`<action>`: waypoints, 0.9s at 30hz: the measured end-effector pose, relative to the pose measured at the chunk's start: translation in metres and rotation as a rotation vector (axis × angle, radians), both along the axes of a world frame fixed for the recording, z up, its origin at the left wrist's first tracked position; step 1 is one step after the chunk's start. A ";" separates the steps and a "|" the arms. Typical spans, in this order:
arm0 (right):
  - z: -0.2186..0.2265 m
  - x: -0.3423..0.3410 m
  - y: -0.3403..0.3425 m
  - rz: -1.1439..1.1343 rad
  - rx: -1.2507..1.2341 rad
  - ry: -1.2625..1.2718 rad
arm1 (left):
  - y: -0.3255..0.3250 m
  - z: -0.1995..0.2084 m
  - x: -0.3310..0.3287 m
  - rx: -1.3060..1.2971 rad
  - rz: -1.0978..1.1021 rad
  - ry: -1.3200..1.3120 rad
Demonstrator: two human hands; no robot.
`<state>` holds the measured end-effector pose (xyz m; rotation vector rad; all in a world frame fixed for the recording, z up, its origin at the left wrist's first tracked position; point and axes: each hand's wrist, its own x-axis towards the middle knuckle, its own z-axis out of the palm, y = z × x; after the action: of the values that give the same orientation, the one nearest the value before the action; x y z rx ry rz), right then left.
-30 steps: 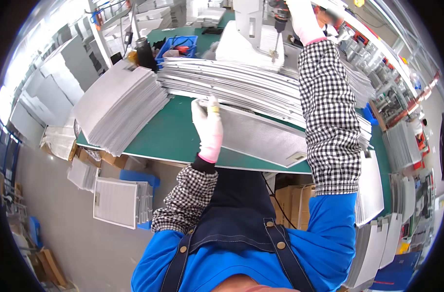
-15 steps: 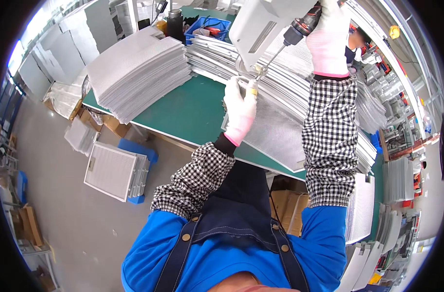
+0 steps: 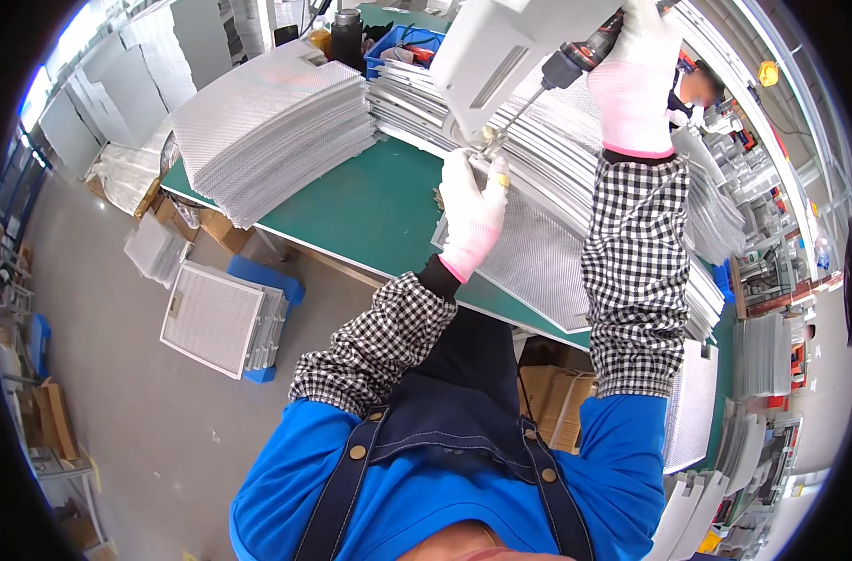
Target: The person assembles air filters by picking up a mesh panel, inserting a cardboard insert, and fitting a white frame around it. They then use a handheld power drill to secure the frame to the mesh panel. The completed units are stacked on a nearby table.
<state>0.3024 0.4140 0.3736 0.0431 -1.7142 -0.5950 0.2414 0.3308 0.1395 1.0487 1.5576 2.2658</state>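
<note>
My right hand (image 3: 635,93), in a white and pink glove, grips a black and red power screwdriver (image 3: 589,51). Its long bit (image 3: 524,114) slants down to the left, ending beside a small metal fitting (image 3: 488,142). The fitting sits at the lower end of a white slotted housing (image 3: 501,56) that hangs over the table. My left hand (image 3: 472,217), gloved likewise and with a yellow band on one finger, is closed at the fitting with its fingertips up against it. What lies between those fingertips is too small to tell. Below rests a mesh panel (image 3: 538,257).
A tall stack of mesh panels (image 3: 267,136) stands on the green table (image 3: 351,201) at left. More thin panels (image 3: 416,117) are piled behind my hands. A blue bin (image 3: 388,42) and a dark bottle (image 3: 347,37) stand at the back. Framed panels (image 3: 211,318) lean on the floor at left. Another person (image 3: 695,89) is at far right.
My left hand has shifted slightly right and its fingers have drawn closer to the fitting. The screwdriver has hardly moved. The whole view has shifted a little.
</note>
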 end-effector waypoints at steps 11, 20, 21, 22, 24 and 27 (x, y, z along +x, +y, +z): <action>-0.007 -0.005 -0.006 -0.006 0.029 -0.009 | -0.008 0.004 0.000 -0.020 0.005 0.033; -0.002 -0.007 0.000 0.319 -0.322 -0.257 | 0.001 -0.007 -0.004 -0.012 -0.006 0.080; 0.007 -0.005 0.007 0.360 -0.395 -0.350 | 0.002 -0.008 -0.004 0.003 0.002 0.082; 0.000 -0.005 0.008 0.292 -0.367 -0.324 | 0.003 -0.009 -0.003 0.018 0.011 0.084; -0.013 -0.010 0.011 0.152 -0.308 -0.270 | 0.000 -0.006 0.001 0.018 -0.035 0.036; -0.029 -0.029 -0.004 0.139 -0.358 -0.279 | -0.011 0.005 -0.002 0.001 -0.133 -0.067</action>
<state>0.2733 0.4101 0.3450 -0.0100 -2.0476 -0.1777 0.2396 0.3199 0.1444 1.0328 1.4177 2.1897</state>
